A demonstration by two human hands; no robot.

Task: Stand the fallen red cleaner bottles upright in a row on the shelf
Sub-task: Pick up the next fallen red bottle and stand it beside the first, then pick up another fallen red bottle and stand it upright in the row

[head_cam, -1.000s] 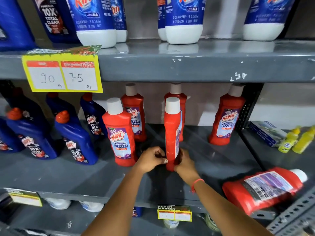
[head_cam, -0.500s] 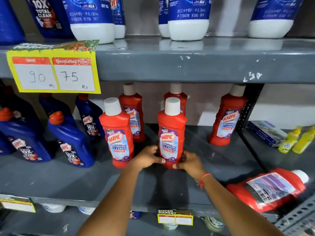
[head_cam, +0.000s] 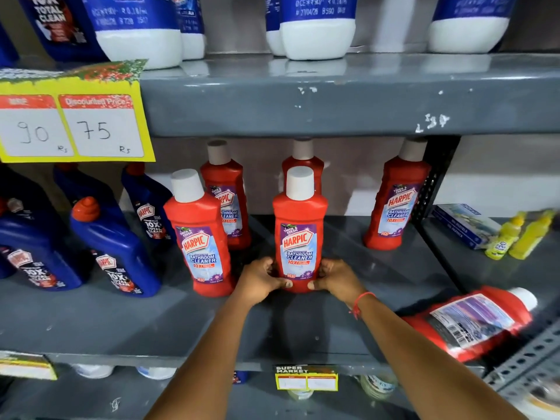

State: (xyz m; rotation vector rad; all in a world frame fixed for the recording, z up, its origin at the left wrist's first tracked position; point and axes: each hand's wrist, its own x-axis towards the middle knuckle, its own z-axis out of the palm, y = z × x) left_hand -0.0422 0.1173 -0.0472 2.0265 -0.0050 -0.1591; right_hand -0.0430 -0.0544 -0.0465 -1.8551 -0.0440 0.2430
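A red cleaner bottle (head_cam: pixel 299 234) with a white cap stands upright on the grey shelf (head_cam: pixel 121 322), label facing me. My left hand (head_cam: pixel 260 281) and my right hand (head_cam: pixel 336 278) clasp its base from both sides. A second upright red bottle (head_cam: pixel 198 237) stands just to its left. Three more red bottles stand behind: one (head_cam: pixel 225 189), one (head_cam: pixel 303 165) partly hidden, and one (head_cam: pixel 397 201) at the right. One red bottle (head_cam: pixel 472 322) lies on its side at the shelf's front right, cap pointing right.
Blue cleaner bottles (head_cam: pixel 112 247) fill the shelf's left part. A yellow price tag (head_cam: pixel 72 122) hangs from the upper shelf (head_cam: pixel 333 98), which carries blue-and-white bottles. A black upright post (head_cam: pixel 436 177) bounds the bay on the right; yellow bottles (head_cam: pixel 515 234) and a box stand beyond it.
The held bottle has been turned from edge-on to label-forward, staying upright in the same spot. Both hands stayed at its base. The view moved closer.
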